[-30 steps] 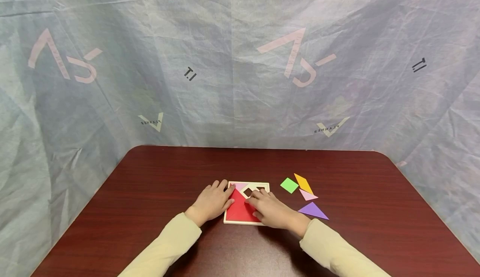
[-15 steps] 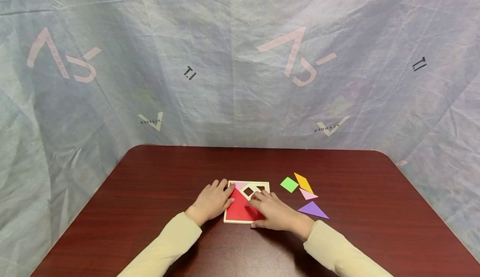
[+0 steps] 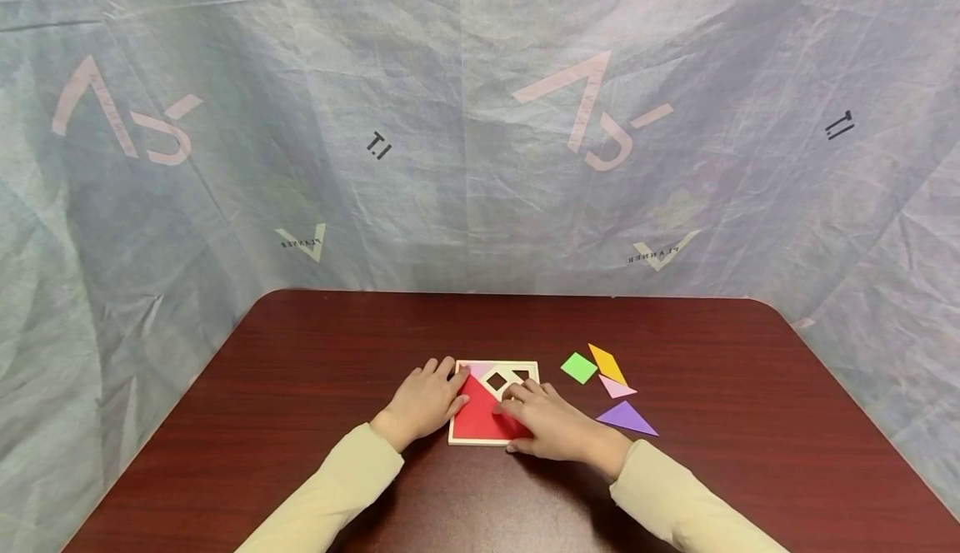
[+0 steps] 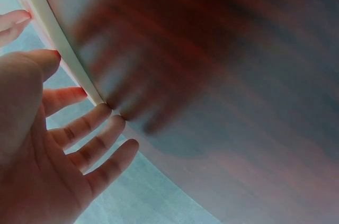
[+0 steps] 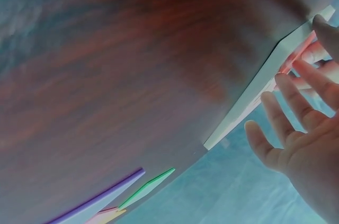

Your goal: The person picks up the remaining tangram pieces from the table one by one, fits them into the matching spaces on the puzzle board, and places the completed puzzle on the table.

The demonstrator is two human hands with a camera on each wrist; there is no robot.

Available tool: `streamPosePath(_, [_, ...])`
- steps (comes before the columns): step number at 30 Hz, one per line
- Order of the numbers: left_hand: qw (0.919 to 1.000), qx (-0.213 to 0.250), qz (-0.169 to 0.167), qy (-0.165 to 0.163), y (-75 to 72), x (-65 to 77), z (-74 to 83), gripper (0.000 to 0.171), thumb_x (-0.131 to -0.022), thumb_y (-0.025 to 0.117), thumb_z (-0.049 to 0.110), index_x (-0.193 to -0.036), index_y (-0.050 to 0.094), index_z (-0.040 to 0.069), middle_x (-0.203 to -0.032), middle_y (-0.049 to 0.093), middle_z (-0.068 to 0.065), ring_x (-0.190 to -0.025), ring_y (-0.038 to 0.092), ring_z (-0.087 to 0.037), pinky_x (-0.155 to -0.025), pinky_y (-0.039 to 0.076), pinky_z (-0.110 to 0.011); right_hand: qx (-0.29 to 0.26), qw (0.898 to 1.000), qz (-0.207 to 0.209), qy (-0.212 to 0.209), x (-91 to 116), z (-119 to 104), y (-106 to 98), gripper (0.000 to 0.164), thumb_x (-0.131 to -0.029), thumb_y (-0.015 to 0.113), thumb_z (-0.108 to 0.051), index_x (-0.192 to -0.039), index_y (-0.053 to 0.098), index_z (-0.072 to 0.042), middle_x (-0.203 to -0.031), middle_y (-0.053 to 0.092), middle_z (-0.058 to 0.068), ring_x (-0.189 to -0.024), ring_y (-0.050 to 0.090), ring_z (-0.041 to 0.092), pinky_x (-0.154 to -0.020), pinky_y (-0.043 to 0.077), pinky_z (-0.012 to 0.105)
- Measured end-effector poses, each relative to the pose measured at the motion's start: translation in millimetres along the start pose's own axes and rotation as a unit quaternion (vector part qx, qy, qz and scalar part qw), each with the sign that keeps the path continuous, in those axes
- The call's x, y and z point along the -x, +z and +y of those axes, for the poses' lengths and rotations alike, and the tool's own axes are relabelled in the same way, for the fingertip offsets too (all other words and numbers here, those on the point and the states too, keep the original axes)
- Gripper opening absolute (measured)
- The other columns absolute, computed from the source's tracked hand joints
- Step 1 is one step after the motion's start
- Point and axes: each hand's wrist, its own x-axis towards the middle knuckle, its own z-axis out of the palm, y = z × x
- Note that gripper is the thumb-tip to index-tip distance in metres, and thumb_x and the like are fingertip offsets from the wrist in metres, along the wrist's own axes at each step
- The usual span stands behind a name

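Note:
A square tangram tray [image 3: 477,443] with a pale wooden rim lies on the table. Red pieces [image 3: 478,421] fill its near-left part, and a pink triangle [image 3: 472,368] sits in the far-left corner. Cutouts in a white area show dark at the far right. My left hand [image 3: 422,401] rests along the tray's left side, fingers extended, with several fingertips at the rim [image 4: 71,57]. Over the right side lies my right hand [image 3: 551,422], fingertips on the red area and thumb at the near rim. Its palm hides the tray's right edge.
Loose tangram pieces lie to the right of the tray: a green square [image 3: 579,368], a yellow-orange parallelogram [image 3: 606,365], a small pink triangle [image 3: 617,386] and a purple triangle [image 3: 628,418]. A grey cloth curtain [image 3: 465,161] hangs behind the reddish-brown table [image 3: 337,328].
My right thumb has moved from the red area to the tray's near rim, and the right hand has shifted slightly right. The left hand keeps its place.

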Motion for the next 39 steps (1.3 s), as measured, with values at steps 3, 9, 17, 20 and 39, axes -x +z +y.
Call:
streamPosePath(3, [1.0000,-0.001,0.001,0.000,0.2,0.2,0.3,0.043,-0.090,0.051,0.042,-0.125,0.056,0.017,-0.110,0.052,-0.008,-0.094,0.052,-0.024,-0.076,0.048,-0.036,-0.003,1.000,0.005,-0.003,1.6,1.7,-1.5,0.042,-0.076,0.072,-0.036,-0.111,0.061,-0.016,-0.110,0.054,0.000,-0.102,0.049,0.020,-0.080,0.040,0.039])
streamPosePath(9, [1.0000,0.003,0.002,0.000,-0.9,0.6,0.9,0.043,-0.090,0.051,0.041,-0.125,0.056,0.016,-0.111,0.053,-0.009,-0.094,0.052,-0.024,-0.076,0.048,-0.036,-0.016,1.000,0.013,0.005,5.3,6.4,-5.6,0.041,-0.077,0.071,-0.034,-0.111,0.061,-0.014,-0.111,0.054,0.001,-0.101,0.049,0.019,-0.080,0.040,0.040])
streamPosePath(17, [0.9999,0.010,0.005,0.002,-0.7,1.8,1.5,0.043,-0.090,0.051,0.040,-0.125,0.056,0.015,-0.110,0.052,-0.009,-0.092,0.051,-0.024,-0.075,0.048,-0.037,-0.044,0.998,0.026,0.022,11.2,17.2,-11.5,0.036,-0.079,0.070,-0.027,-0.111,0.061,-0.011,-0.110,0.056,0.003,-0.097,0.048,0.019,-0.078,0.040,0.039])
streamPosePath(20, [0.9999,0.010,0.003,0.002,-1.1,2.4,1.6,0.043,-0.091,0.051,0.040,-0.125,0.056,0.015,-0.110,0.052,-0.009,-0.092,0.051,-0.024,-0.075,0.047,-0.037,-0.045,0.998,0.035,0.029,13.8,23.7,-11.4,0.035,-0.080,0.069,-0.024,-0.110,0.061,-0.010,-0.108,0.056,0.002,-0.097,0.049,0.019,-0.077,0.040,0.040])
streamPosePath(39, [1.0000,0.000,0.008,0.004,1.5,3.4,2.5,0.042,-0.091,0.051,0.040,-0.125,0.056,0.016,-0.111,0.053,-0.009,-0.092,0.052,-0.024,-0.075,0.048,-0.036,-0.056,0.991,0.077,0.096,37.8,66.3,-22.1,0.031,-0.081,0.068,-0.018,-0.110,0.061,-0.008,-0.108,0.057,0.004,-0.104,0.054,0.025,-0.083,0.041,0.052])
